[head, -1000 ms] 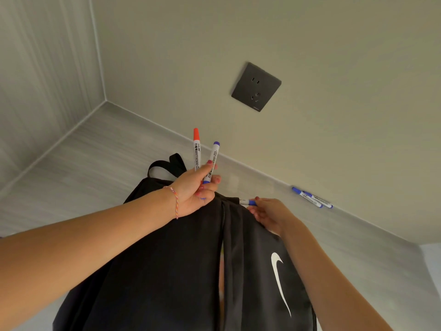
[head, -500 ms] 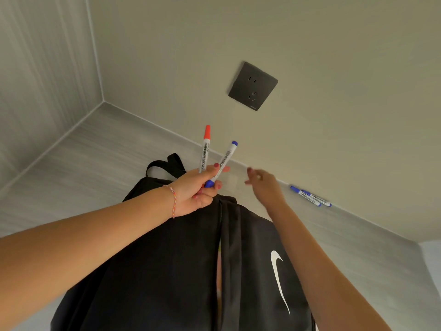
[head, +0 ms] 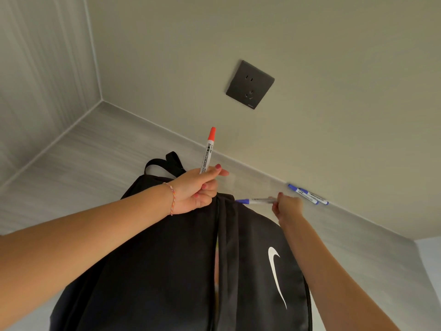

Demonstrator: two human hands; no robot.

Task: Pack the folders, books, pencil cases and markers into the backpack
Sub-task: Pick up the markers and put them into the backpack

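Observation:
A black backpack [head: 155,271] with a white swoosh stands on the grey table, its main zip parted down the middle. My left hand [head: 198,189] grips a red-capped marker [head: 208,149] upright above the bag's top edge. My right hand [head: 287,206] pinches a blue-capped marker [head: 254,201] that lies level, its cap pointing left over the bag's top. Two more blue markers [head: 307,194] lie on the table against the wall, just right of my right hand.
The grey table [head: 83,168] meets a beige wall at the back and a grey panel on the left. A dark wall socket [head: 250,84] sits above the bag. The backpack's carry loop [head: 164,163] sticks up behind my left hand.
My right hand has taken the blue marker out of my left hand and now holds it level over the bag's top. My left hand keeps only the red marker.

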